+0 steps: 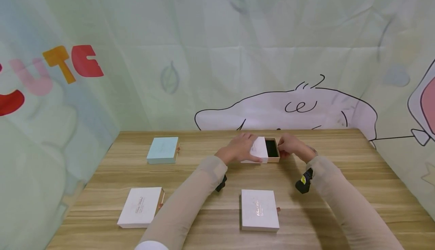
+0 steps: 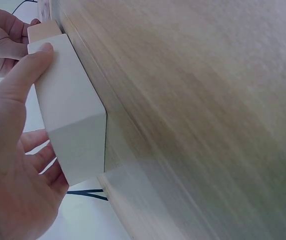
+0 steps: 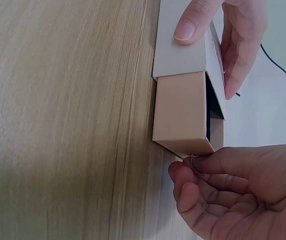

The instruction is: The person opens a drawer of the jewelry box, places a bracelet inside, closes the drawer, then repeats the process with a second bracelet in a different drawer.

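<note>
At the back of the table lies a white drawer-style gift box [image 1: 260, 148], its tan inner drawer [image 3: 181, 107] pulled partway out to the right. Black lining shows inside the drawer. My left hand [image 1: 242, 148] grips the white outer sleeve, thumb on the near side and fingers over the far side. At the drawer's right end, my right hand [image 1: 293, 145] pinches a small ribbon pull [image 3: 193, 163] between thumb and curled fingers. In the left wrist view the sleeve [image 2: 70, 100] sits between thumb and fingers.
A pale blue box [image 1: 163, 150] stands at the back left. Two more white boxes, one front left [image 1: 141, 207] and one front middle [image 1: 259, 209], lie on the wooden table [image 1: 204, 223]. Each has a small tab on its right side. A printed cloth [image 1: 217, 53] hangs behind the table.
</note>
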`<state>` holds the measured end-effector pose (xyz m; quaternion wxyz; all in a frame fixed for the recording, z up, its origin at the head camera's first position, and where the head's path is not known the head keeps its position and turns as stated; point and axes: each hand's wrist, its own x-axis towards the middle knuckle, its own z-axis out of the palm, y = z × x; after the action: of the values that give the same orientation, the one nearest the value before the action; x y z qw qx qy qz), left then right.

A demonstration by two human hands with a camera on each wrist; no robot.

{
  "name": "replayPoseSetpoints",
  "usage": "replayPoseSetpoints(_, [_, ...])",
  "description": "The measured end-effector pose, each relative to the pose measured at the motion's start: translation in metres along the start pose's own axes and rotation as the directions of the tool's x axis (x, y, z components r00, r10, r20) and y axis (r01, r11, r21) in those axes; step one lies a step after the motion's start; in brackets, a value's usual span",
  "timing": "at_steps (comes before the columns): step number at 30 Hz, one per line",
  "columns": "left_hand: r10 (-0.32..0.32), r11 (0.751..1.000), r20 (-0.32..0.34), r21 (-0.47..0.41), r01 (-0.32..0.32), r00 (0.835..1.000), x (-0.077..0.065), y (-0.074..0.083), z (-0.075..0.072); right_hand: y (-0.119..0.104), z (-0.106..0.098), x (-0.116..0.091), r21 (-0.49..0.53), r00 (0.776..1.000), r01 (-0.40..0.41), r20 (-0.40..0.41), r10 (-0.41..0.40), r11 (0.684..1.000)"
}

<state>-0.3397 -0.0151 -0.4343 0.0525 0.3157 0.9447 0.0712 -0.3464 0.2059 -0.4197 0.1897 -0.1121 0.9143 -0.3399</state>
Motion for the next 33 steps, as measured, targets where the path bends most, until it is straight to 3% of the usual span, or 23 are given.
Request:
replayPoseSetpoints(9, [0.007,1.000,0.008,0.002,-0.007,1.000,0.001,-0.001,0.000,0.002,-0.002,-0.003,-0.005,0.999,-0.043,-0.006,0.043,0.999])
replayPoseSetpoints(26, [0.008,1.000,0.010,0.007,-0.008,1.000,0.001,-0.002,0.002,0.008,-0.008,-0.010,-0.075,0.999,0.039,-0.014,-0.040,0.996])
replayPoseSetpoints(33, [0.007,1.000,0.010,-0.002,-0.007,1.000,0.000,-0.001,0.000,0.007,-0.010,-0.012,-0.098,0.999,0.036,-0.012,-0.038,0.995])
